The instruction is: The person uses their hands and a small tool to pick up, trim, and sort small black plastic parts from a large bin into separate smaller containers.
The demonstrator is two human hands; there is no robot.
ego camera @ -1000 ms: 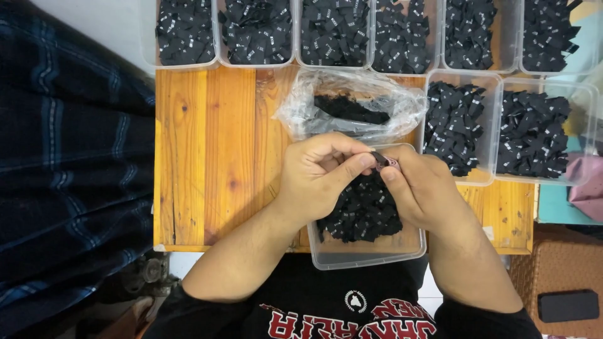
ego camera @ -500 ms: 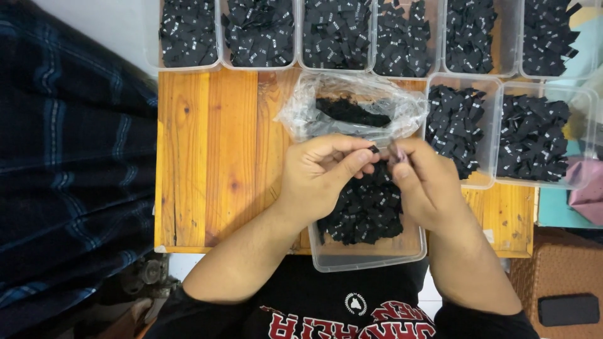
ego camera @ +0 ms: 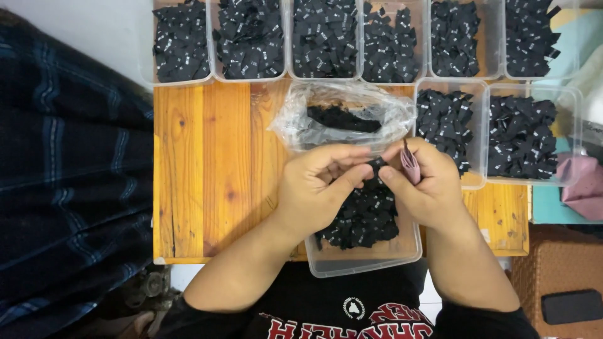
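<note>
Pinching a small flat pink-mauve folded strip (ego camera: 409, 164) upright between thumb and fingers, the right hand (ego camera: 427, 185) meets the left hand (ego camera: 317, 188), whose fingertips press on a tiny black fabric label (ego camera: 375, 164), above the clear plastic tub of black labels (ego camera: 370, 251).

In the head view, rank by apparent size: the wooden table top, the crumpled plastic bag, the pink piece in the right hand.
1. Wooden table top
2. Plastic bag
3. Pink piece, held in the right hand
</note>
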